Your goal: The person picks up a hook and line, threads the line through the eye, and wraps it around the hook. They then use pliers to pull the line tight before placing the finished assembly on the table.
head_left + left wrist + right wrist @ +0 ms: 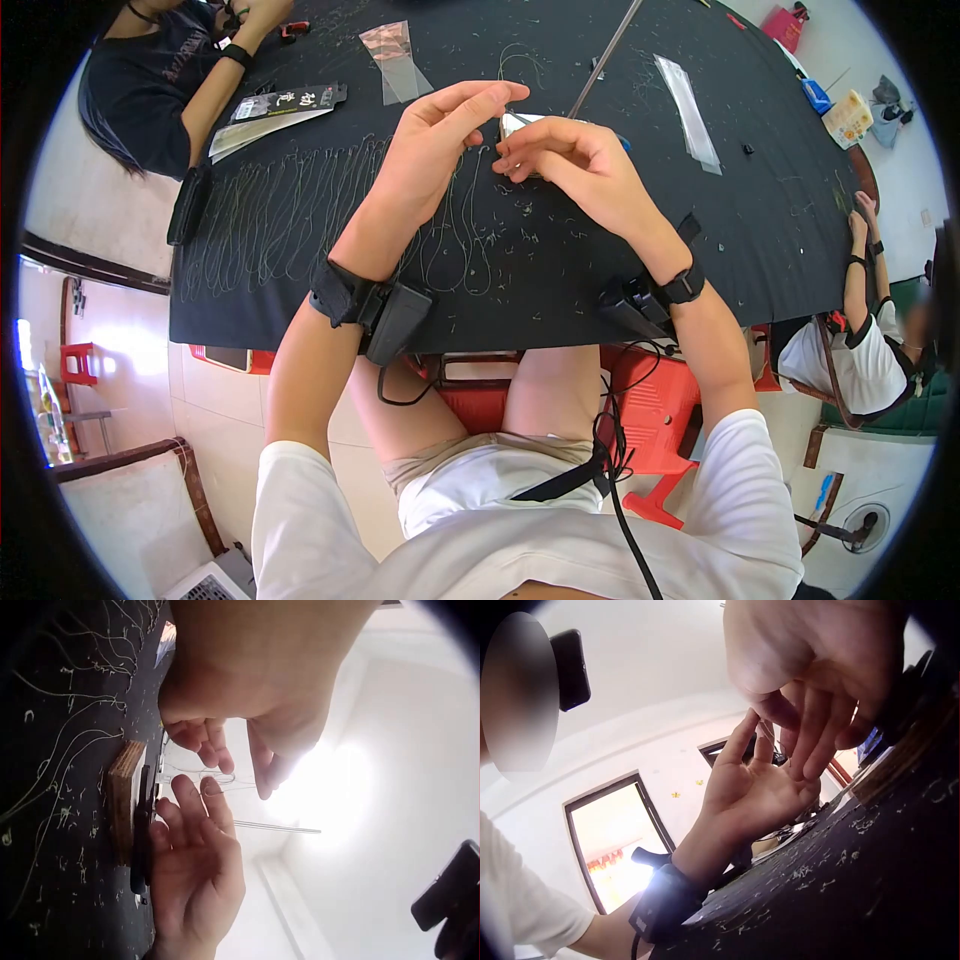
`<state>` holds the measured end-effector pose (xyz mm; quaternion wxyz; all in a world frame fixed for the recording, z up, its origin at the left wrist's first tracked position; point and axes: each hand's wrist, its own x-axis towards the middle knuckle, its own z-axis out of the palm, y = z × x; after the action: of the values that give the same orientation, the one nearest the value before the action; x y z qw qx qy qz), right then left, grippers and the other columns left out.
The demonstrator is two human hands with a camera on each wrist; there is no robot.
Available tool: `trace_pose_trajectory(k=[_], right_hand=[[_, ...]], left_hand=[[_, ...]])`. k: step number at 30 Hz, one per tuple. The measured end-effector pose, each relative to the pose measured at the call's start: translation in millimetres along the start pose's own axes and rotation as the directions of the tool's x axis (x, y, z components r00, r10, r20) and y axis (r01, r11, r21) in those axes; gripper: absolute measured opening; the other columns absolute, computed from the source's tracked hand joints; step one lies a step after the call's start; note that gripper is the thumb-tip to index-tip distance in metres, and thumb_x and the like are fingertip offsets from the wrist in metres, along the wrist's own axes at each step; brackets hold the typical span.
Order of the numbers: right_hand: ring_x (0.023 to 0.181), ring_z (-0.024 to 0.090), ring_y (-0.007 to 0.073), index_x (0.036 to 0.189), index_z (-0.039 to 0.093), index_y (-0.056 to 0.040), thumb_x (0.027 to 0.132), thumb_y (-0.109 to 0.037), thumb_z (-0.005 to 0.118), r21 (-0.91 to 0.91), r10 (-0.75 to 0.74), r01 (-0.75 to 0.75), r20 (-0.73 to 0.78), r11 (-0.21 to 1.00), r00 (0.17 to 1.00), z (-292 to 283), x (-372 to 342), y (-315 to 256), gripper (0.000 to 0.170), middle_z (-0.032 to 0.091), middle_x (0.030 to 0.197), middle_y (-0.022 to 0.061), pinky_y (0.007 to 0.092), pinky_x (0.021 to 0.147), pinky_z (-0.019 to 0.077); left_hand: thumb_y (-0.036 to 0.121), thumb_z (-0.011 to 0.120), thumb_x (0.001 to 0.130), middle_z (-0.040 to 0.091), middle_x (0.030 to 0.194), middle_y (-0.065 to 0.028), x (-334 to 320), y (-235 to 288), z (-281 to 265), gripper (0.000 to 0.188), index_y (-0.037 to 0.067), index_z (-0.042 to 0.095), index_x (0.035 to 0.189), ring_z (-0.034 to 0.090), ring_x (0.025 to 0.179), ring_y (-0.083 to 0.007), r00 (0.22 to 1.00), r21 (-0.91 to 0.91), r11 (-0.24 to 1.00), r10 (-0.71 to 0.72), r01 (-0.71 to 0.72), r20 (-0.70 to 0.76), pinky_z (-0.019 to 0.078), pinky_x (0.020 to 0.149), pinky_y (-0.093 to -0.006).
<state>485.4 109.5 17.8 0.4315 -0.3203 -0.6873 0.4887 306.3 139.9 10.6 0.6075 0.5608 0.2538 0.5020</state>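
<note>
Thin line (241, 787) runs in loops between my two hands, over a wooden block (124, 802) on the black table. The thumb and index finger of my left hand (440, 125) pinch it, their tips together in the head view. Opposite, my right hand (585, 165) holds the line at its fingertips, palm up in the left wrist view, with a small loop at the index tip. A dark flat piece (141, 832) lies against the block's face. In the head view my right hand covers most of the block.
Many line loops (290, 220) lie in a row on the black cloth (560, 310), among scattered clippings. A thin rod (605, 60) rises behind my hands. Clear plastic sleeves (688, 115) and a black packet (290, 102) lie farther out. Other people sit at left and right.
</note>
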Motion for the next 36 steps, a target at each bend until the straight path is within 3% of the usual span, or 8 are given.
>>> trace_pose_trajectory(k=[13,36], right_hand=[[0.076,0.063,0.0115,0.094,0.061,0.0001,0.081,-0.009,0.059,-0.057,0.02,-0.019,0.012,0.998,1.0,1.5,-1.1,-2.9,0.016,0.066,0.084,0.0082,0.0223,0.069,0.0496],[0.076,0.064,0.014,0.094,0.062,0.001,0.083,-0.008,0.059,0.102,0.041,-0.04,-0.009,0.994,0.999,-1.2,-1.7,-7.4,0.015,0.066,0.083,0.0114,0.0227,0.065,0.0505]], left_hand=[[0.021,0.055,0.087,0.059,0.109,-0.004,0.4,-2.1,-1.1,0.019,0.01,0.063,0.1,0.052,0.094,-0.0099,1.0,-0.019,1.0,-0.01,0.01,0.006,0.0375,0.076,-0.0253],[0.022,0.053,0.088,0.059,0.111,-0.0046,-0.9,1.6,2.8,0.023,0.007,0.062,0.103,0.052,0.093,-0.0101,1.0,-0.028,1.0,-0.015,0.015,-0.012,0.0379,0.077,-0.0244]])
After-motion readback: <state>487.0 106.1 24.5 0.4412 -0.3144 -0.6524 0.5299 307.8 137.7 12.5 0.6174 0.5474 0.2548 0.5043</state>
